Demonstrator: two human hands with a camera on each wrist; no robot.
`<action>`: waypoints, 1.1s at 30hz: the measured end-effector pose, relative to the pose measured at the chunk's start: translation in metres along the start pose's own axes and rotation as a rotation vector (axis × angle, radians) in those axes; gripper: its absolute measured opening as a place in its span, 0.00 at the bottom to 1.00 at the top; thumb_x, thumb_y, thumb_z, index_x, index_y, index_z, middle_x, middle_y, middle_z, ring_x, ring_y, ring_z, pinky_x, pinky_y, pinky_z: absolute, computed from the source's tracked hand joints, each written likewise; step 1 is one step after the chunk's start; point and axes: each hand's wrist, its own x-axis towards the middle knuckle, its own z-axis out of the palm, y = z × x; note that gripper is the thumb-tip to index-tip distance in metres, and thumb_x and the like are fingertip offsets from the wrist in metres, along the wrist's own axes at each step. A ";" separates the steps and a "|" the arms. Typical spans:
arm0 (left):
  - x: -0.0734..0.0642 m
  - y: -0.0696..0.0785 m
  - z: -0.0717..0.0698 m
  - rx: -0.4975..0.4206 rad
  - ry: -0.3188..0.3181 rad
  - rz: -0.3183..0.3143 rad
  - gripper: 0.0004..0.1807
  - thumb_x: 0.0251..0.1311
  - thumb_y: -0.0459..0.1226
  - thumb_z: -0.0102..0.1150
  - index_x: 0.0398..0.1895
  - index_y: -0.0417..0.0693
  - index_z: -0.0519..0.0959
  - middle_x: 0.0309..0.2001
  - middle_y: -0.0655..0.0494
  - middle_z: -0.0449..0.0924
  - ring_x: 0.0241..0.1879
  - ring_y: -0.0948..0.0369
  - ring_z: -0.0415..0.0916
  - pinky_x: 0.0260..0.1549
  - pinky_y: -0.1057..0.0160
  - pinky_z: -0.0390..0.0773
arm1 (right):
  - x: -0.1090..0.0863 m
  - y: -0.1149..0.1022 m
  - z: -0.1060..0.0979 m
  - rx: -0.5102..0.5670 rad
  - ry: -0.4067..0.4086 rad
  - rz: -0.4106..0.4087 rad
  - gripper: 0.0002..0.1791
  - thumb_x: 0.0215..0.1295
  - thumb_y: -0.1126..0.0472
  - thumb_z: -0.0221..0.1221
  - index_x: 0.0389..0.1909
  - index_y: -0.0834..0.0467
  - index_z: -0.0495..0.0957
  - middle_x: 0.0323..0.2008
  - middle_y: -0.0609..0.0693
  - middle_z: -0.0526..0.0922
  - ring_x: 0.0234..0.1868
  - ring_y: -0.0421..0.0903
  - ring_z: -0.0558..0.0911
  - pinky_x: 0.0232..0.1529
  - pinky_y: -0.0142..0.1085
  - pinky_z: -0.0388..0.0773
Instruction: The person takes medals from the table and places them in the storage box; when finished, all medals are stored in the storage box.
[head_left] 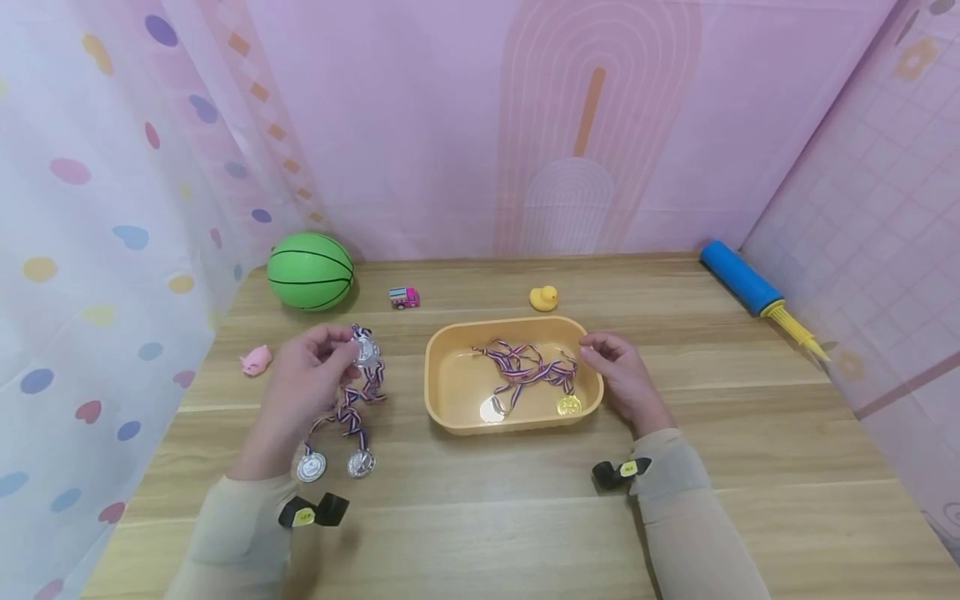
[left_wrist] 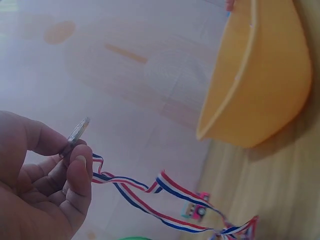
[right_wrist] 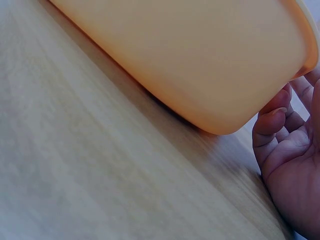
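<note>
Between thumb and fingers, my left hand (head_left: 300,379) pinches a silver medal (head_left: 367,352) above the table, left of a yellow plastic basin (head_left: 450,419). Its striped red, white and blue ribbon (left_wrist: 175,192) hangs down into a tangle. Two more silver medals, a left one (head_left: 311,467) and a right one (head_left: 361,463), lie below with their ribbons. My right hand (head_left: 626,379) holds the basin's right rim, its lower fingers curled outside the wall. Inside the basin are tangled ribbons (head_left: 517,367), a gold medal (head_left: 569,405) and a pale, shiny medal (head_left: 492,409).
A green ball (head_left: 311,272) sits at the back left, with a small toy truck (head_left: 404,297) beside it. Behind the basin is a yellow rubber duck (head_left: 543,298). A pink toy pig (head_left: 256,361) lies left of my left hand. A blue hand pump (head_left: 742,277) lies far right.
</note>
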 end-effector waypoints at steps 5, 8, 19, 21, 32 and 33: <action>0.009 0.012 -0.002 -0.016 0.012 0.047 0.13 0.67 0.36 0.53 0.49 0.36 0.75 0.38 0.44 0.78 0.29 0.60 0.79 0.32 0.65 0.82 | 0.000 0.001 0.000 -0.005 -0.001 -0.001 0.08 0.61 0.67 0.62 0.34 0.49 0.81 0.38 0.46 0.73 0.42 0.43 0.69 0.45 0.29 0.70; 0.013 0.020 -0.003 -0.031 0.024 0.083 0.12 0.67 0.35 0.53 0.48 0.36 0.75 0.37 0.45 0.79 0.29 0.60 0.79 0.31 0.66 0.81 | 0.000 0.001 0.000 0.001 0.000 -0.010 0.08 0.61 0.67 0.62 0.34 0.49 0.81 0.38 0.46 0.74 0.42 0.43 0.69 0.44 0.29 0.70; 0.021 0.057 -0.004 -0.098 0.044 0.179 0.11 0.66 0.33 0.54 0.46 0.34 0.75 0.32 0.50 0.79 0.26 0.61 0.78 0.30 0.67 0.81 | -0.001 0.002 0.000 -0.008 0.006 -0.018 0.08 0.61 0.67 0.62 0.34 0.50 0.81 0.38 0.46 0.74 0.42 0.43 0.70 0.45 0.29 0.71; 0.022 0.063 -0.004 -0.109 0.055 0.216 0.11 0.66 0.33 0.54 0.46 0.34 0.75 0.31 0.51 0.79 0.26 0.61 0.78 0.29 0.68 0.80 | 0.000 0.002 0.000 -0.010 0.004 -0.020 0.08 0.61 0.67 0.62 0.35 0.50 0.81 0.38 0.46 0.74 0.42 0.43 0.70 0.45 0.29 0.71; 0.012 0.104 0.000 -0.155 0.053 0.367 0.07 0.65 0.32 0.56 0.41 0.36 0.77 0.29 0.49 0.79 0.24 0.58 0.78 0.28 0.65 0.81 | 0.000 0.002 -0.001 -0.005 0.008 -0.017 0.07 0.62 0.67 0.61 0.35 0.50 0.81 0.38 0.47 0.74 0.42 0.43 0.70 0.46 0.30 0.70; 0.011 0.109 0.001 -0.165 0.048 0.375 0.07 0.65 0.32 0.56 0.42 0.36 0.77 0.30 0.48 0.80 0.25 0.58 0.78 0.29 0.65 0.81 | 0.001 0.002 -0.001 -0.004 0.010 -0.016 0.07 0.62 0.67 0.62 0.35 0.50 0.81 0.38 0.47 0.74 0.42 0.43 0.70 0.45 0.30 0.71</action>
